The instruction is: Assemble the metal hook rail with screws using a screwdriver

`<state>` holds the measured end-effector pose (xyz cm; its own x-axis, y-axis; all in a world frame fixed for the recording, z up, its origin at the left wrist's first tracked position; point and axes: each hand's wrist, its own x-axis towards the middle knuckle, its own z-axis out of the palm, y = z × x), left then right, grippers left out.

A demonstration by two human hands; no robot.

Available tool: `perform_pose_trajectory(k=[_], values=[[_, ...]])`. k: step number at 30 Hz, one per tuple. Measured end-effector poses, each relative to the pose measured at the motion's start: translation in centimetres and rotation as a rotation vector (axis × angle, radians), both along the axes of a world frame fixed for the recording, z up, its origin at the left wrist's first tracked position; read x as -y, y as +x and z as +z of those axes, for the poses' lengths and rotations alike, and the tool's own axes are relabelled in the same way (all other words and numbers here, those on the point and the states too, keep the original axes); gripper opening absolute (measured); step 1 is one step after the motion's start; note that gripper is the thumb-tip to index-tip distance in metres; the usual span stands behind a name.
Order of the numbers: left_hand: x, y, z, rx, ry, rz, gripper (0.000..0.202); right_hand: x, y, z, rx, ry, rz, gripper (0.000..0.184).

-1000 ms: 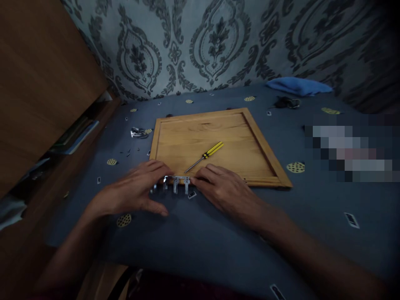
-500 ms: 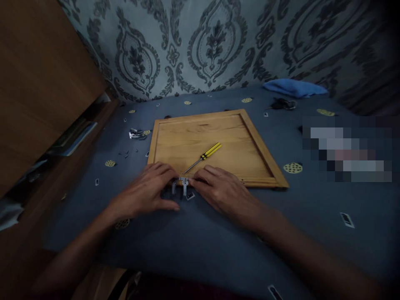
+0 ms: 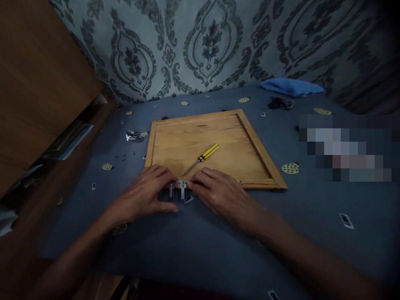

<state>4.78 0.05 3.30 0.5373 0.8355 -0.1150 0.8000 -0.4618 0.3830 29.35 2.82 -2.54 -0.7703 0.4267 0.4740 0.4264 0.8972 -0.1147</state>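
A metal cabinet hinge (image 3: pixel 182 188) sits at the near edge of a framed wooden cabinet door (image 3: pixel 187 133), its arms hanging out over the cloth. My left hand (image 3: pixel 145 189) has its fingertips on the hinge's left side, holding it against the frame, with the thumb stretched out below. From the right, my right hand (image 3: pixel 217 191) has its fingers drawn together at the hinge's other end. Whether a small screw is between them is hidden. A yellow and black screwdriver (image 3: pixel 204 155) lies on the door panel, its tip pointing toward the hinge.
Left of the door lie another metal hinge (image 3: pixel 134 136) and several small screws (image 3: pixel 124 157) on the patterned blue cloth (image 3: pixel 200 246). At the back right are a blue rag (image 3: pixel 292 86) and a dark object (image 3: pixel 279 103). A wooden cabinet (image 3: pixel 40 79) borders the left side.
The view has shifted slightly, so everything sits a little further left. Both hands stay at the hinge, with hardly any movement of the fingers.
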Motion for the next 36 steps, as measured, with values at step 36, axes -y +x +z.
perform_pose_trajectory(k=[36], values=[[0.0,0.2,-4.4,0.209,0.176,0.066,0.039,0.2,-0.1,0.1,0.059,-0.203,-0.030,0.018]])
